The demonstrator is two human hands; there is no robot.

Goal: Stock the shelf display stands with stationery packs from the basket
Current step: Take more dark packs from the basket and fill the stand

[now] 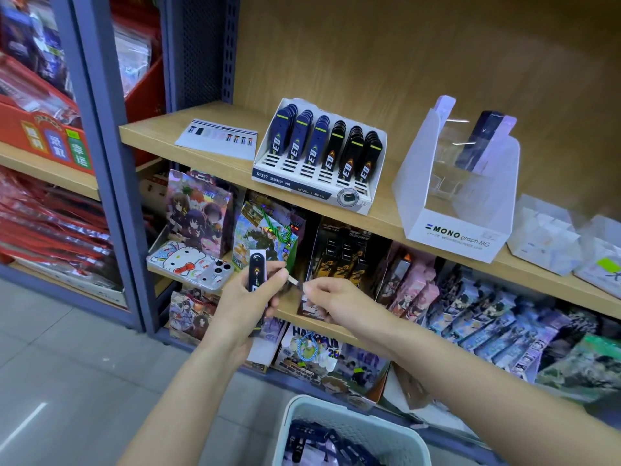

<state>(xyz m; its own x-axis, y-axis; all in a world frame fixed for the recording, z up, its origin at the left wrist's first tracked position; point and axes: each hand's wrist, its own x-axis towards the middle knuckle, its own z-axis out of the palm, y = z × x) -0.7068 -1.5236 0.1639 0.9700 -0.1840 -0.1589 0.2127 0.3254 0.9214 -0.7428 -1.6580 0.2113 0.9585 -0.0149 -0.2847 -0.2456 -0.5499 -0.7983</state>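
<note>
1. The left hand (247,299) gripped a black lead pack (257,274), holding it up in the air in front of the lower shelves.
2. The right hand (331,297) pinched a small pale bit (295,280) just beside that pack. It was too blurry to name, maybe a tag.
3. The white display stand (302,183) on the top shelf looked full, with three rows of blue packs (297,136) and three rows of black packs (353,146).
4. The clear stand (453,237) beside it held only one dark pack (484,136), so it needed filling.
5. The basket (302,403) below had many packs inside, so lots of work was left.
6. The full stand said "S1357" and "HB", and its packs said "E0". The clear stand said "MONO graph MG".
</note>
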